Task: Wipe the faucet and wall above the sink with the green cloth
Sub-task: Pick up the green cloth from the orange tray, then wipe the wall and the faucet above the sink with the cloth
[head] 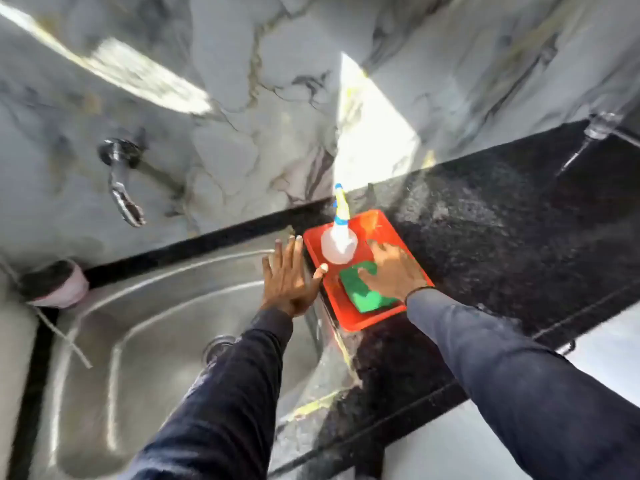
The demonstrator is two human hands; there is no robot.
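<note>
Green cloth [363,291] flat in red tray [381,220]; chrome faucet [121,181] on marble wall [242,98].

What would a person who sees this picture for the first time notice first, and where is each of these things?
The bright red tray on the dark counter, right of the steel sink, draws the eye first; a spray bottle stands in it and a green cloth lies in it. The right hand rests on the cloth, and the left hand is spread flat at the tray's left edge. A chrome faucet juts from the marble wall above the sink.
</note>
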